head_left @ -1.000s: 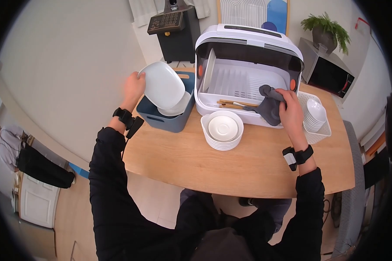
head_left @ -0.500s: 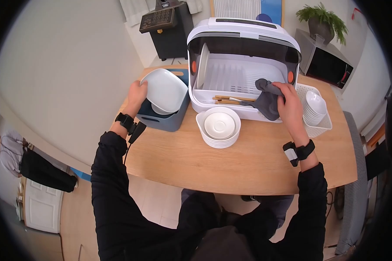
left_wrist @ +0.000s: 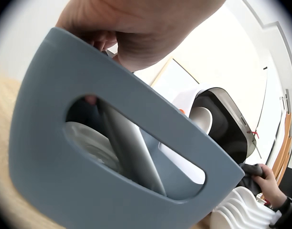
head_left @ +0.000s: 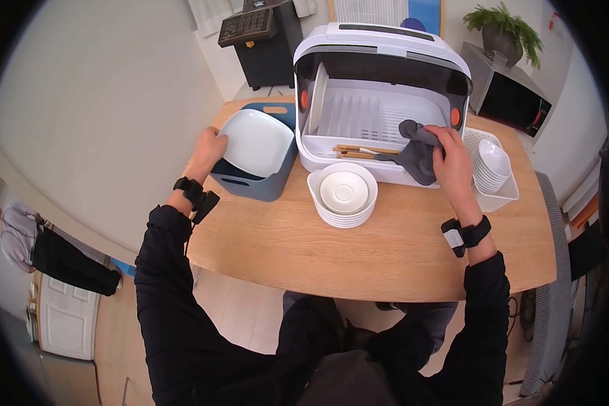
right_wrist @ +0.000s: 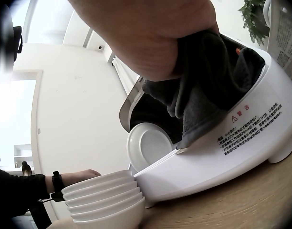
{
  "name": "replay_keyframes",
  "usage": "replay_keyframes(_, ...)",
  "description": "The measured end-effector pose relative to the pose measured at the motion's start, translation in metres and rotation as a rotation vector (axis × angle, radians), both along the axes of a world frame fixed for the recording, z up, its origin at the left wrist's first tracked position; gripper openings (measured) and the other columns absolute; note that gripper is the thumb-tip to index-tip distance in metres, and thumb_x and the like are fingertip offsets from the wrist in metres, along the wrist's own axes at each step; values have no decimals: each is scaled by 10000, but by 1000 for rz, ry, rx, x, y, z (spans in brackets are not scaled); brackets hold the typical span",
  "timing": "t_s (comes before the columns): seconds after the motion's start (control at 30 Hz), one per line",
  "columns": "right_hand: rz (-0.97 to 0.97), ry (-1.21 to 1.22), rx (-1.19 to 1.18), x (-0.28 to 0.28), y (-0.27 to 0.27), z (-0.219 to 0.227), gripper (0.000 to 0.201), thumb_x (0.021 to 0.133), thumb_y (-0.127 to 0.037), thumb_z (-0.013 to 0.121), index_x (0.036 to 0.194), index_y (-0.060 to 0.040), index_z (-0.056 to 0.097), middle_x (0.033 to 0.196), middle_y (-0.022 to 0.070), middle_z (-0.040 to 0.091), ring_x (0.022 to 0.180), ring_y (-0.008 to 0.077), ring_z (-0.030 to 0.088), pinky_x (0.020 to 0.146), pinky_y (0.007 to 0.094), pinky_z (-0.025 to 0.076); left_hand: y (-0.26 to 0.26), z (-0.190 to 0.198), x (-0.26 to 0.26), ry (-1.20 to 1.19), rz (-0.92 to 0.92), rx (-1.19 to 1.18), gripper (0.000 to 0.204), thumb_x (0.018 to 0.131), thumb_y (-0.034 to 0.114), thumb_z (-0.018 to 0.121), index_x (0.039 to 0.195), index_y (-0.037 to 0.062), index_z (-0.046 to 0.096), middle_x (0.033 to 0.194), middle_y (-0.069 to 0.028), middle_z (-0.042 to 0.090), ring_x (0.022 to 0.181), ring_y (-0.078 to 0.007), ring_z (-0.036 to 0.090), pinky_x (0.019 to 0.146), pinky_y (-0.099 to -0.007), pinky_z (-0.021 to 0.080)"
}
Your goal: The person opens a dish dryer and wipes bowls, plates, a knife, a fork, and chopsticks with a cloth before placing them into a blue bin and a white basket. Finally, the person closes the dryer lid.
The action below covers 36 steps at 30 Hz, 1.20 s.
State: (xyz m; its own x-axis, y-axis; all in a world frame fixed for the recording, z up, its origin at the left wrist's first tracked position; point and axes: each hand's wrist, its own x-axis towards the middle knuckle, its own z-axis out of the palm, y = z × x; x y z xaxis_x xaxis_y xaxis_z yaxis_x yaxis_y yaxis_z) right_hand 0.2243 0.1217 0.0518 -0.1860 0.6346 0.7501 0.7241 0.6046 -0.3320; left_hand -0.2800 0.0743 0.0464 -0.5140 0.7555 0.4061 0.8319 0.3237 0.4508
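Note:
My left hand (head_left: 210,147) pinches the left edge of a white squarish plate (head_left: 256,143), which lies tilted in the mouth of the blue-grey bin (head_left: 252,189). Through the bin's handle slot the left wrist view shows the plate (left_wrist: 131,148) on its edge beside another white dish (left_wrist: 91,143). My right hand (head_left: 453,166) grips a dark grey cloth (head_left: 418,159), draped over the front edge of the white dish cabinet (head_left: 309,150). Near the cloth, wooden chopsticks (head_left: 356,150) lie in the cabinet's front tray. One white plate (head_left: 319,99) stands upright inside at the left.
A stack of white bowls (head_left: 343,196) sits on the wooden table (head_left: 284,250) before the cabinet. More bowls (head_left: 490,167) are in a white basket (head_left: 499,200) at the right. Behind are a microwave (head_left: 514,101) and a potted plant (head_left: 502,42). Another person (head_left: 40,247) stands far left.
My left hand has lowered the squarish plate into the bin, covering the dish beneath. My right hand still holds the cloth at the cabinet's front. The head view has shifted slightly.

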Motion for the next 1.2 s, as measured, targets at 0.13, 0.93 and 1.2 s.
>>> replay_keyframes(0.13,-10,-10,0,0,1,0,403,825,11,556,1153,-203,650,1116,43,621,908,312,649,729,387,515,-7,14,8,100,-18,-95,254,818,207,595,886,-21,685,916,-227,692,856,-366,676,765,-435,532)
replay_keyframes(0.93,16,71,-23,5,5,-3,389,840,-4,551,1163,-200,642,1136,52,619,961,316,639,770,380,511,-27,6,20,405,120,-206,315,885,356,607,1051,106,704,1046,-106,695,970,-289,653,928,-520,361)
replay_keyframes(1.2,112,240,43,10,4,14,370,843,21,542,1160,-143,642,1086,89,630,983,317,630,807,353,501,-27,17,65,537,-121,274,288,863,319,660,1061,110,674,1019,-69,669,959,-259,638,912,-435,396)
